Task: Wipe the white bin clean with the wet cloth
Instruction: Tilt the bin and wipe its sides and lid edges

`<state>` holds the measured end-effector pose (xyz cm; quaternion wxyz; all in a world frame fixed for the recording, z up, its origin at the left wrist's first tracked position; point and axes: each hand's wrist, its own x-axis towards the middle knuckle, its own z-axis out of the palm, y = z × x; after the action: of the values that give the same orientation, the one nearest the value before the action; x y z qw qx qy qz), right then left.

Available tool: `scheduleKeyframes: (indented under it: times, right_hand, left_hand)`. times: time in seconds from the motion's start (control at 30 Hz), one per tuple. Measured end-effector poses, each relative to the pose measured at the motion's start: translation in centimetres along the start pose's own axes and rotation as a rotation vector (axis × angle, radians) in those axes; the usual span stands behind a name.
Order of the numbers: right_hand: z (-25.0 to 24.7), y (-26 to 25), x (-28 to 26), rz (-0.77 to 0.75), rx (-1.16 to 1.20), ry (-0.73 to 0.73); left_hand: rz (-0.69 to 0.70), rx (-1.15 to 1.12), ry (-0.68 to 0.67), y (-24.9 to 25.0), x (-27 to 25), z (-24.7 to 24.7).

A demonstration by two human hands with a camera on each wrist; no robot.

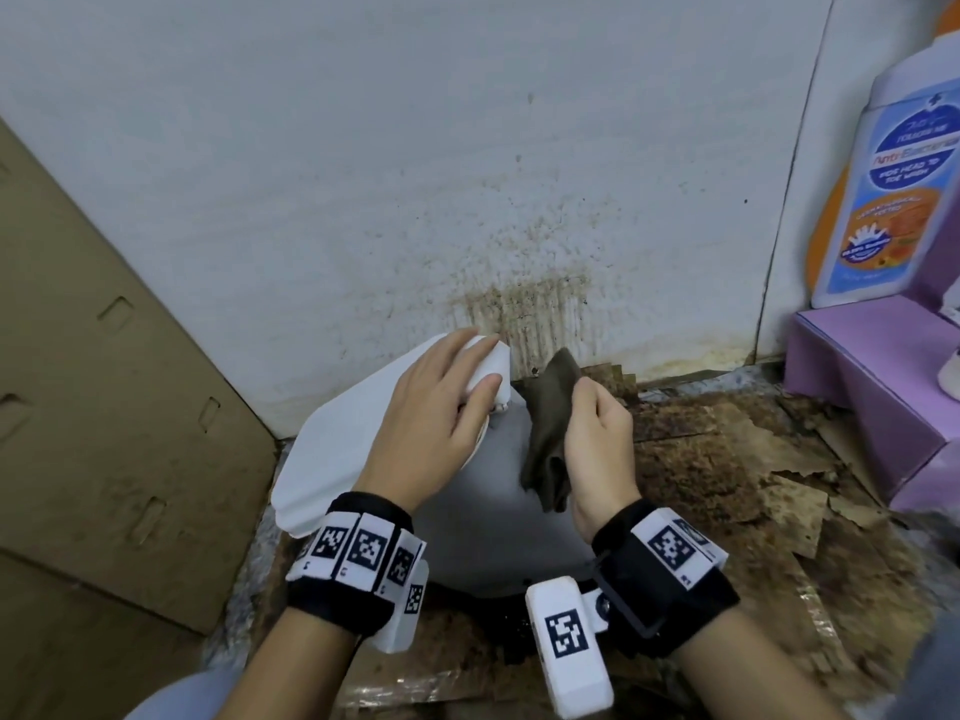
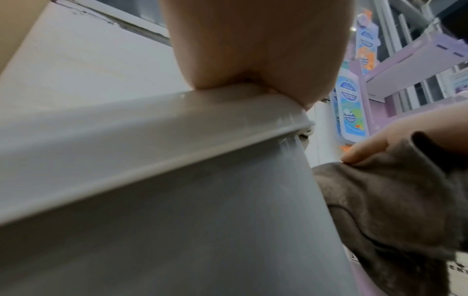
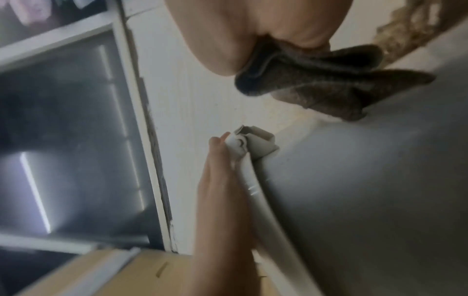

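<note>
The white bin (image 1: 493,522) stands on the floor against a wall, its flat lid (image 1: 343,433) swung over to the left. My left hand (image 1: 478,362) grips the hinge end of the lid, fingers laid over the top and thumb wrapped round the edge. In the left wrist view the palm presses on the bin's rim (image 2: 157,124). My right hand (image 1: 589,402) pinches a dark brown-grey cloth (image 1: 550,423) that hangs against the bin's upper side, just right of the hinge. The cloth (image 3: 329,90) bunches out of the fist and touches the bin wall (image 3: 367,190).
A large cardboard box (image 1: 104,407) leans at the left. The white wall (image 1: 519,283) behind the bin is stained brown. A purple display stand (image 1: 872,387) with a bottle-shaped sign (image 1: 893,189) stands at the right. Torn, dirty cardboard (image 1: 727,459) covers the floor.
</note>
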<state>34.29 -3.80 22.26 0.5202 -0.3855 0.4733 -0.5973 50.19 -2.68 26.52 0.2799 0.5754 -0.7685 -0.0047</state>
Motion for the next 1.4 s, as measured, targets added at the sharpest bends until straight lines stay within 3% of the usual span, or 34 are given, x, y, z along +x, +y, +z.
scheduleKeyframes:
  times: [0.13,0.3,0.5,0.57,0.67,0.73,0.87,1.2,1.4]
  right_hand:
    - [0.6,-0.7,-0.5,-0.123,-0.124,-0.011]
    - [3.7,0.7,-2.4,0.044,-0.126,-0.210]
    - [3.5,1.8,-2.8,-0.174,-0.377,-0.274]
    - [3.8,2.7,-2.7,-0.283,-0.487,-0.232]
    - [4.1,4.6,-2.8,-0.431,-0.732,-0.058]
    - [4.2,5.5,-2.8,-0.467,-0.724,-0.025]
    - [4.5,6.0,-2.5,-0.526,-0.664,-0.141]
    - [6.0,5.3,-3.0,-0.416,-0.712,-0.233]
    - [5.7,6.1,-2.4,-0.497,-0.603,-0.256]
  left_hand:
    - [-0.022,-0.029,0.002,-0.7,-0.1,-0.3]
    - [-0.022,-0.041,0.001,-1.1,-0.2,-0.2]
    - [-0.037,-0.044,0.033,-1.7,-0.5,-0.4]
    - [-0.041,-0.044,0.040,-1.8,-0.5,-0.5]
    - [-0.047,-0.041,0.042,-1.7,-0.5,-0.4]
    - [-0.041,-0.045,0.045,-1.6,-0.6,-0.3]
    - [-0.038,-0.035,0.061,-1.7,-0.6,-0.3]
    - [-0.060,-0.045,0.101,-2.8,-0.7,-0.8]
    - [-0.063,-0.053,0.094,-2.9,-1.0,-1.0]
